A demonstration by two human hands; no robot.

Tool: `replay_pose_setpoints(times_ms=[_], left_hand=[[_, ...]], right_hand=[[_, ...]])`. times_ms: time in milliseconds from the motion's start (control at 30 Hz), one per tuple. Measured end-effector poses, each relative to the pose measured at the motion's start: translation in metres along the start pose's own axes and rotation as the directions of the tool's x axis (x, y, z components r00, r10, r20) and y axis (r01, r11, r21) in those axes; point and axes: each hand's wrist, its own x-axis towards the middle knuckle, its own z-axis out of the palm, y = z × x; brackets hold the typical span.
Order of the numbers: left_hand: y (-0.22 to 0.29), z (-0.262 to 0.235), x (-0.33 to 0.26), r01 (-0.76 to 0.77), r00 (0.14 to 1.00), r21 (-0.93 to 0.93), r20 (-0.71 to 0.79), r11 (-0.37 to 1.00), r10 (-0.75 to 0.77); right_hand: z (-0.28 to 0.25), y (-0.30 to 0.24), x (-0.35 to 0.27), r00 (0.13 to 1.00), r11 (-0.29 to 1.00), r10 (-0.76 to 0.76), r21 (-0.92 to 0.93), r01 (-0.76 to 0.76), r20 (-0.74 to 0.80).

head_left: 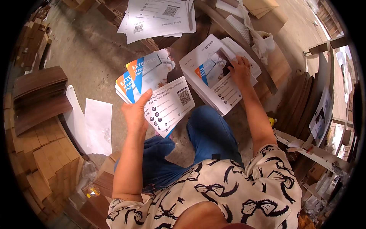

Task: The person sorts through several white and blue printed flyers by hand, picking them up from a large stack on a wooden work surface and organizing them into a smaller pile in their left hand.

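Observation:
My left hand (135, 112) is closed round a fanned stack of printed leaflets (173, 97), its thumb across the front. The leaflets are white with orange, blue and photo panels. To the right stands a pile of white booklets (192, 57), with a single matching leaflet (213, 74) lying on its top cover. My right hand (241, 70) rests at that leaflet's right edge, fingers apart and reaching over it. The underside of this hand is hidden. Behind it, another white paper stack (232, 44) partly shows.
More printed sheets (156, 19) lie at the far side. Brown cartons (51, 158) and dark wood-look panels (40, 95) are stacked on the left. A blank white sheet (98, 124) lies on the floor. At right are a metal rack (312, 150) and upright dark boards (299, 101).

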Motion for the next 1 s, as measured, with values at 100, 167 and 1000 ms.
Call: replay_pose_setpoints(times_ms=[100,167,1000], left_hand=[[-0.002,0.001,0.002,0.006,1.000,-0.006,-0.010,1.000,-0.006],[-0.004,0.000,0.004,-0.013,1.000,0.030,0.007,0.999,0.013],[0.005,-0.006,0.001,0.009,0.999,-0.108,0.037,0.994,-0.005]], right_hand=[[0.001,0.002,-0.003,0.999,1.000,-0.027,-0.006,0.027,-0.023],[0.001,0.004,-0.006,0.998,0.999,-0.050,0.007,0.050,-0.047],[-0.152,-0.087,0.214,0.982,-0.019,0.186,0.999,0.026,-0.022]])
